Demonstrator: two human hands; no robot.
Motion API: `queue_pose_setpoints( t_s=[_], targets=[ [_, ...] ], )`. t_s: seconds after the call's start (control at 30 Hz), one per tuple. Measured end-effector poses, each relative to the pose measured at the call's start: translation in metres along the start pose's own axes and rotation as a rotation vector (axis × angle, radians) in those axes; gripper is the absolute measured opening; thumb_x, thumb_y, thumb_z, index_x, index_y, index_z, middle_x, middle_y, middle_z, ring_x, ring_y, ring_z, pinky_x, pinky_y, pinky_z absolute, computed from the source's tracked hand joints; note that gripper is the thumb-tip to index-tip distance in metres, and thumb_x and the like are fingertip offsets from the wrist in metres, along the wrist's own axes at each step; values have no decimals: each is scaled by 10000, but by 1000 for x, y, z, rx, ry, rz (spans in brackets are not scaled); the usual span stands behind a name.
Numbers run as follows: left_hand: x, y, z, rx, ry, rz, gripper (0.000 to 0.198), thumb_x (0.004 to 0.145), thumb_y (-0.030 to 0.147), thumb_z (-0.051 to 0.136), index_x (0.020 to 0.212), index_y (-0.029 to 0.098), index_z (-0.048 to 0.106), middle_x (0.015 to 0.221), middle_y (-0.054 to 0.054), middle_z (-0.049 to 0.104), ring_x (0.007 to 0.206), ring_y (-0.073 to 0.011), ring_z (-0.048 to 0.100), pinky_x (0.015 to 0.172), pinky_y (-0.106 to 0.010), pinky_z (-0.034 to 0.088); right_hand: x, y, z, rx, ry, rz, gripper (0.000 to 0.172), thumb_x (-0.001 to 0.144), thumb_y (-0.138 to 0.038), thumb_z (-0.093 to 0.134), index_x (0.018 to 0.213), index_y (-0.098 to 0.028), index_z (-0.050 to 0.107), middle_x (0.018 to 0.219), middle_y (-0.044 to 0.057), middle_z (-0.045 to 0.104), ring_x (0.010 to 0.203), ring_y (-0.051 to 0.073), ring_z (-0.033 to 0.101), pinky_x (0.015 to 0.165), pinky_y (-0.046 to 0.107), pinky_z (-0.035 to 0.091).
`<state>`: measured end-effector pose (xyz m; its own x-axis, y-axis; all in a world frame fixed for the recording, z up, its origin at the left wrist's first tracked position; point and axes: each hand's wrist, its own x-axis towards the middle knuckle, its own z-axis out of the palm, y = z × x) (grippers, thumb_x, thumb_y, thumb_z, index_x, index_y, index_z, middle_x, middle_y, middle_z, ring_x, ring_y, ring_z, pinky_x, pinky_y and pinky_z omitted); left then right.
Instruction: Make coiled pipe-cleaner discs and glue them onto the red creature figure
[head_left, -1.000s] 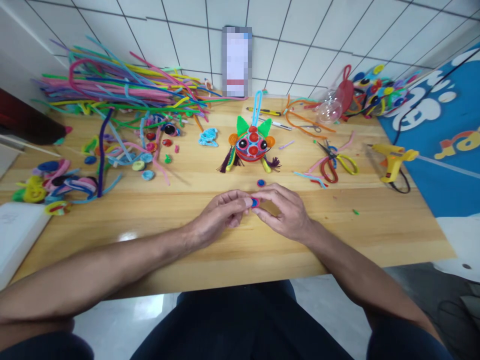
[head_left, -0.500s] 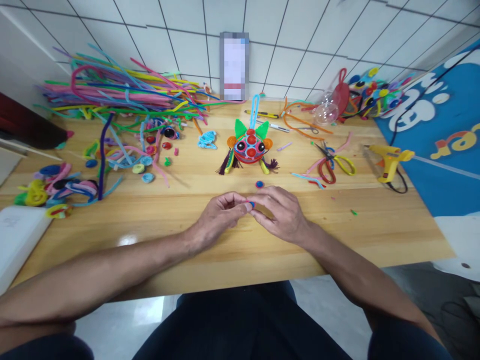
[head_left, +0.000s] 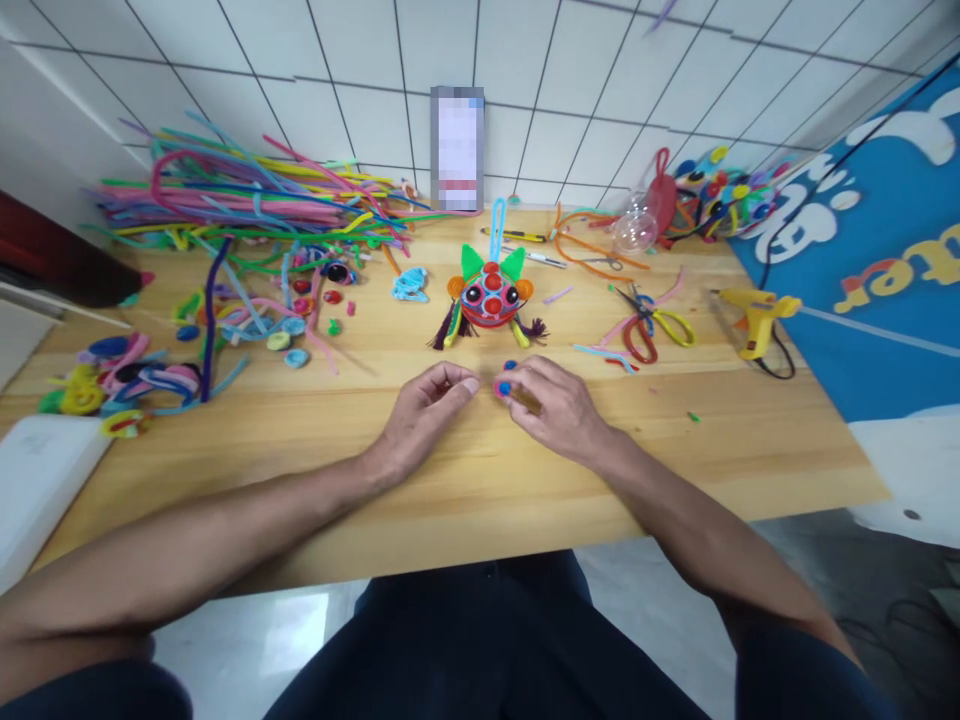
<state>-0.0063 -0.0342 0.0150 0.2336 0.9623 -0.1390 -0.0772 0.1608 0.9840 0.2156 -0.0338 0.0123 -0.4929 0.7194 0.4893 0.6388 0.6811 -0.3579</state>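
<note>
My right hand [head_left: 559, 405] pinches a small blue and pink coiled disc [head_left: 503, 388] between thumb and fingertips, just above the table. A second blue disc [head_left: 511, 365] lies right behind those fingers, partly covered by them. To the left, my left hand [head_left: 431, 405] is closed, thumb against fingers, with nothing visible in it and a small gap to the disc. Beyond both hands stands a colourful animal-head ornament [head_left: 491, 295] with green ears, red and blue coils, dark tassels and a light-blue hanging loop [head_left: 497, 230].
Pipe cleaners [head_left: 262, 195] are heaped at the back left, above scattered coiled pieces [head_left: 135, 375]. Scissors [head_left: 652, 325] and a yellow glue gun [head_left: 761, 320] lie on the right. A phone [head_left: 457, 150] leans on the tiled wall; a white box [head_left: 56, 490] sits at the left edge.
My left hand has let go of the disc and drawn slightly away to the left. The disc now sits in my right hand's fingers alone. The camera view has shifted a little.
</note>
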Motion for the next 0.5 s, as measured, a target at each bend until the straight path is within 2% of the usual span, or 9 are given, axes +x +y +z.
queue_pose_setpoints(
  t_s=[0.13,0.2,0.27,0.4,0.43,0.5],
  targets=[
    [6,-4,-4,74,4,97,302,850,470,769,918,178,726,737,9,620,635,-114,469,613,-254,398,-4,7,4,-48,-138,4,330,902,-85,601,1189,-219,690,1055,93,730,995,253,690,913,416,596],
    [9,-7,-5,79,14,111,281,858,453,760,923,181,726,732,11,616,646,-119,480,624,-257,406,-4,9,3,-21,-148,27,398,893,-76,598,1250,-230,683,1113,100,729,1052,266,686,948,439,589],
    [12,-8,-6,72,23,109,255,868,430,749,921,182,723,725,19,607,641,-115,477,632,-255,410,-3,9,-1,40,-115,64,395,907,-100,611,1274,-229,679,1151,106,726,1074,266,688,946,437,586],
    [12,-9,-9,82,9,93,237,891,413,724,886,175,718,706,25,593,624,-107,463,635,-248,417,1,6,-12,191,3,183,129,993,-236,623,1075,-230,724,991,52,755,911,198,711,833,336,570],
    [11,-9,-10,96,0,87,243,900,415,717,875,174,715,708,23,595,624,-107,464,634,-246,420,2,4,-16,225,32,229,108,1006,-268,621,998,-231,723,924,31,754,848,180,705,788,312,555],
    [8,-9,-11,127,-23,77,258,915,423,708,862,171,711,726,14,609,635,-108,480,633,-243,425,4,2,-24,283,86,322,186,1010,-315,629,862,-224,695,785,-5,722,715,151,662,689,280,509]
  ],
)
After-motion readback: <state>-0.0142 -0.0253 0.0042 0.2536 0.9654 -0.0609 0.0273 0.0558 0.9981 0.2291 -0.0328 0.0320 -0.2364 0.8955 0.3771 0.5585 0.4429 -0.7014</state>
